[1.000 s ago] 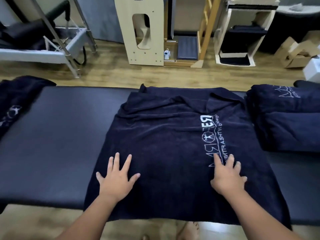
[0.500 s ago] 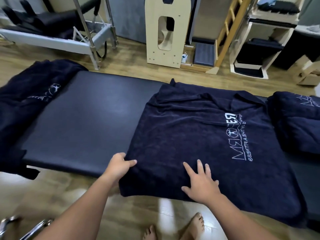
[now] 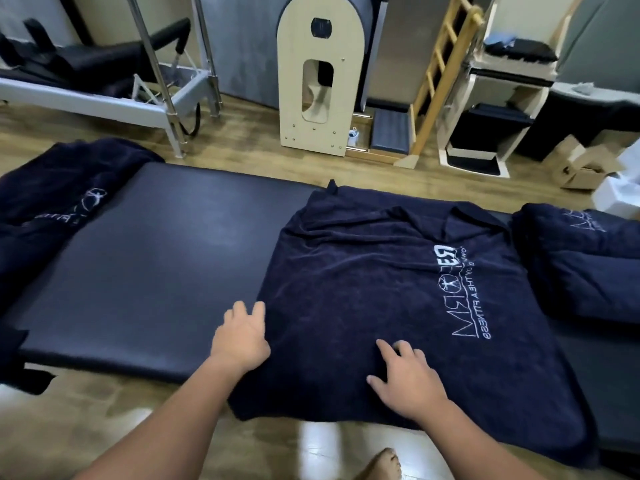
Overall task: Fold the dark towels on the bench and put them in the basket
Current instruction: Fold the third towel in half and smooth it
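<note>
Right hand (image 3: 410,379) flat on the towel (image 3: 374,292), fingers (image 3: 388,349) spread and released, pressing the cloth down near its front edge. Left hand (image 3: 240,337) sits at the towel's left edge, fingers (image 3: 239,311) loosely extended; whether they've caught the hem or just rest beside it on the bench (image 3: 156,258), I cannot tell.

Here's the worry: below the right fingers, the front edge hangs off the bench toward the floor (image 3: 311,445). If that flat palm lifts while the left side gets pulled across, the overhang could drag the whole thing down. It's only weight and friction holding it there.

Beyond the fingers, the cloth is spread across the bench with its white lettering (image 3: 460,296) up. Further out, the far edge is rumpled, with a turned-over flap on the right. Fold from the left now and those wrinkles likely get trapped inside, giving a lumpy, crooked fold.

To the right of the right fingers, the folded stack (image 3: 581,261) lies just beside this towel, so a sweeping fold could nudge it. Well left of the left fingers, the unfolded heap (image 3: 52,206) waits at the bench's end, partly draped over it. No basket in sight.
</note>
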{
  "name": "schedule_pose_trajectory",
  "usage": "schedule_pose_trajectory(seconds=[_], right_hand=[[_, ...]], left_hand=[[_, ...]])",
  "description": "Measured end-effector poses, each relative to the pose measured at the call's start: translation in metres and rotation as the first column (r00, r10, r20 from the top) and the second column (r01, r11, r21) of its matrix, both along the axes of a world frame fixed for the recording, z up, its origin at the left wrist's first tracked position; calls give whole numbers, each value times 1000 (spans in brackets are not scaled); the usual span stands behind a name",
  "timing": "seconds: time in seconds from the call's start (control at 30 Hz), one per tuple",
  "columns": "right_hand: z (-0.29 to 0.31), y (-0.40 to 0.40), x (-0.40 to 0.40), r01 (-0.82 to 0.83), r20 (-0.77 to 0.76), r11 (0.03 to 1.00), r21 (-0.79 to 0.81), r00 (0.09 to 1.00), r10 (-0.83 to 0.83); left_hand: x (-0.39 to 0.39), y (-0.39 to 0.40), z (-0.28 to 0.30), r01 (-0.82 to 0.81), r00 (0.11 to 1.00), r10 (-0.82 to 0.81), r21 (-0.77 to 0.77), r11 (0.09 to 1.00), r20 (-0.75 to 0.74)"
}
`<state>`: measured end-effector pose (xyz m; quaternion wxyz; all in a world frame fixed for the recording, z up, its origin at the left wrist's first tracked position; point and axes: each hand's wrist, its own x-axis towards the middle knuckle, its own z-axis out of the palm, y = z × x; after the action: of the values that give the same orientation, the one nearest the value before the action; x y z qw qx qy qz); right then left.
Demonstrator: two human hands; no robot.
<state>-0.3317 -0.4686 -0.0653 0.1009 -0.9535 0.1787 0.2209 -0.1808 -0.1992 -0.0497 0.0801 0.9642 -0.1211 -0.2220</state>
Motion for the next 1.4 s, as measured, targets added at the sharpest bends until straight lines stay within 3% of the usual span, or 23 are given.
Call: schedule_pose_trajectory(seconds=[0.1,0.17,0.3,0.53,0.8,0.93,1.0,1.07,1.13,1.23,1.27,1.33,1.4], right_hand=[[2,-27,4,80,1,997,3,997,-80],[1,-49,6,114,2,993,24,994,-114],[0,-94,28,143,20,990,14,989,-144],[0,-192,102,179,115,984,15,977,-179],[6,-271,194,185,213,983,2,960,-182],[7,-292,232,192,153,981,27,969,-194],[4,-299,247,195,66,981,7,979,-195],[-2,-304,256,160,10,987,-30,987,-160],[-9,-310,264,154,17,986,-65,988,-153],[-9,-314,277,211,140,971,-112,971,-195],[-8,-316,282,244,156,962,-123,962,-224],[-8,-321,289,302,180,943,-138,944,-276],[-8,-327,293,351,189,927,-136,927,-323]], left_hand=[[19,-36,-8,276,961,-274,39,960,-40],[29,-64,-13,331,938,-319,77,941,-136],[50,-118,-18,326,940,-303,147,934,-157],[116,-200,-12,216,974,-219,58,975,53],[215,-237,3,62,968,-63,12,998,242],[271,-244,9,75,977,-109,183,980,184],[296,-246,8,46,994,-73,290,956,82],[319,-243,1,57,998,-52,302,952,-24],[339,-238,-12,154,988,-150,139,978,-39],[348,-239,-17,188,982,-177,-310,932,64],[350,-240,-13,92,995,-103,-481,872,4],[348,-244,3,-198,968,7,-741,641,-252],[348,-245,17,-414,878,-29,-789,453,-478]])
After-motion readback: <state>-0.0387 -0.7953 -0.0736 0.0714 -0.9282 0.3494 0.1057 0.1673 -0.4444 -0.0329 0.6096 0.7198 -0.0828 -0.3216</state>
